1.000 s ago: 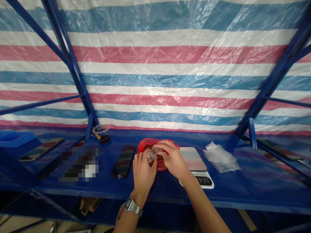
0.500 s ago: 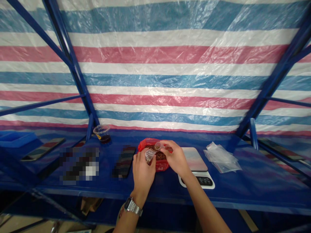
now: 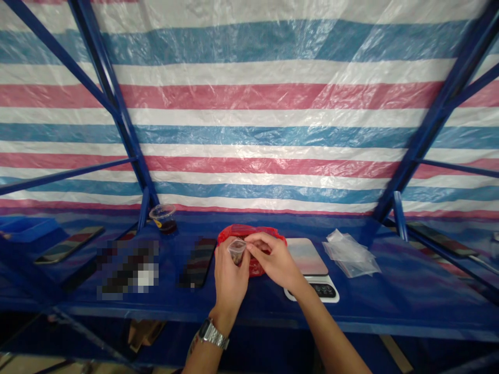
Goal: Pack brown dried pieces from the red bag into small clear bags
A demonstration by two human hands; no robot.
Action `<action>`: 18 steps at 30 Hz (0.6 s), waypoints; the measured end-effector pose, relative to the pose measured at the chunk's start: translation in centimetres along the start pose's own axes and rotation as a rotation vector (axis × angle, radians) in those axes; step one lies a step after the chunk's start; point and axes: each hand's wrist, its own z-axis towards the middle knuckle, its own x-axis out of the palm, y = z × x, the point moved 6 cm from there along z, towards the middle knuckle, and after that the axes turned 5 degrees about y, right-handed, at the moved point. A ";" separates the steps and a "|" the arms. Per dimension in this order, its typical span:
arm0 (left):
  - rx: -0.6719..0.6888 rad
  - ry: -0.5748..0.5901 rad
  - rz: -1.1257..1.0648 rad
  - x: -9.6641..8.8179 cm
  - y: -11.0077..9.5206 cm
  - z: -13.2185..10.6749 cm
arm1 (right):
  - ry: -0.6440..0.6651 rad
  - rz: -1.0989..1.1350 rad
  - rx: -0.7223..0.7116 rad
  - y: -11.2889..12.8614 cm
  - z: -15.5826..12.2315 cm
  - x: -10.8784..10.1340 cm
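My left hand (image 3: 230, 280) is closed around a small clear plastic cup (image 3: 237, 251), holding it upright above the near edge of a red plastic bag (image 3: 255, 267). My right hand (image 3: 273, 261) reaches in from the right, its fingertips pinched together at the cup's rim. Whatever lies between those fingertips is too small to tell. Both hands cover most of the bag and its brown contents.
A digital scale (image 3: 307, 257) stands right of the bag, with a pile of clear plastic bags (image 3: 348, 259) beyond it. Several phones lie along the blue shelf (image 3: 249, 311). A plastic cup of dark liquid (image 3: 163, 219) stands behind. A striped tarp (image 3: 249, 130) forms the backdrop.
My right hand has moved left from above the bag to the rim of the cup in my left hand. The brown contents are now mostly hidden, and the view has tilted slightly upward.
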 end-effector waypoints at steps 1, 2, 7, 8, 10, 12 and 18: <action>0.003 0.027 -0.033 0.4 -0.2 -0.1 | -0.022 0.022 0.004 0.2 -0.1 -0.1; 0.009 0.065 -0.069 0.9 -0.5 -0.3 | -0.061 0.030 0.005 0.3 -0.2 -0.6; 0.072 0.268 -0.177 3.4 -2.0 -1.8 | -0.330 -0.078 0.016 0.1 -1.5 -6.6; 0.084 0.274 -0.172 3.5 -2.2 -1.9 | -0.395 -0.119 0.038 -0.3 -2.0 -8.5; 0.109 0.275 -0.154 3.7 -2.4 -2.1 | -0.504 -0.189 0.107 -1.6 -3.1 -12.0; 0.141 0.294 -0.140 3.8 -2.5 -2.1 | -0.588 -0.291 0.192 -3.4 -4.4 -14.9; 0.248 0.443 -0.045 4.9 -2.9 -2.3 | -0.579 -0.654 0.324 -6.9 -6.4 -16.7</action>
